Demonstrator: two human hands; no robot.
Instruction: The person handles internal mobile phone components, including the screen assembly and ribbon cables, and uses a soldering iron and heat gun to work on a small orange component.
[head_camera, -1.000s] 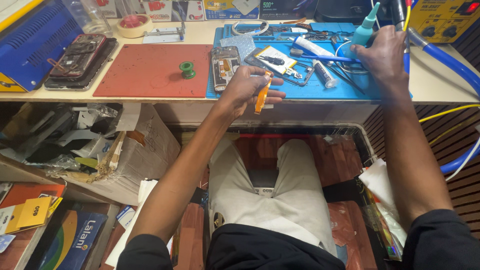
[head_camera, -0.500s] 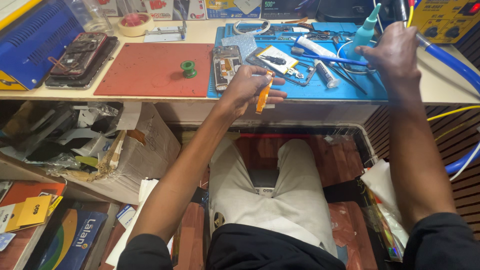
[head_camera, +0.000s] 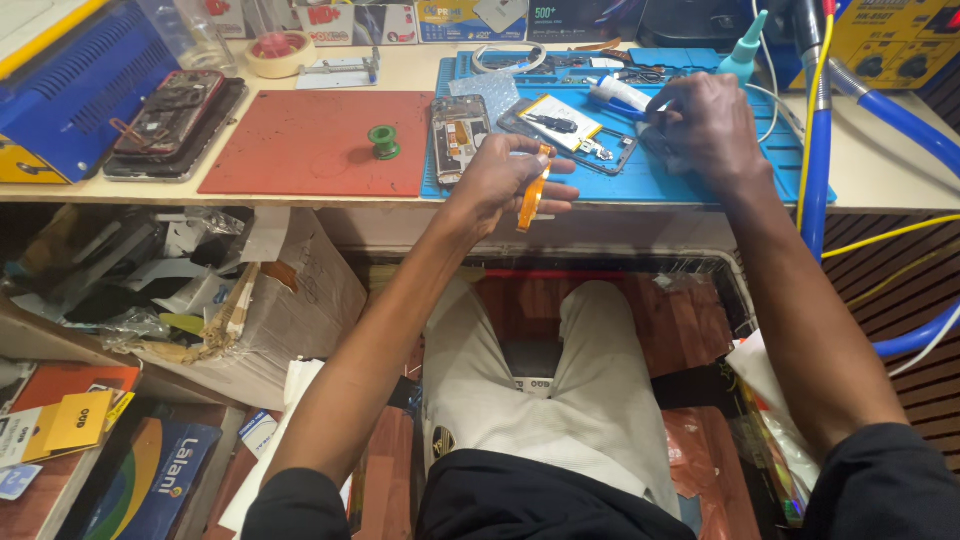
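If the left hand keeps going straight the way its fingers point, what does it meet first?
The left hand, pinching an orange flex strip, points right along the bench edge. First in line looks like the right hand's wrist, though depth is unclear; it may pass beneath.

orange flex strip (head_camera: 533, 190) | thin, narrow, near-upright | pinched at bench edge, below opened phone frame (head_camera: 459, 132)

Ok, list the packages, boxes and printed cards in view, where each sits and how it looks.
Row of small boxes: back edge of bench, rectangular, multicoloured.
Cardboard box: under the bench, left, brown, torn.
Yellow card: lower left, square.
Blue package: bottom left, flat, with orange and green swirl.
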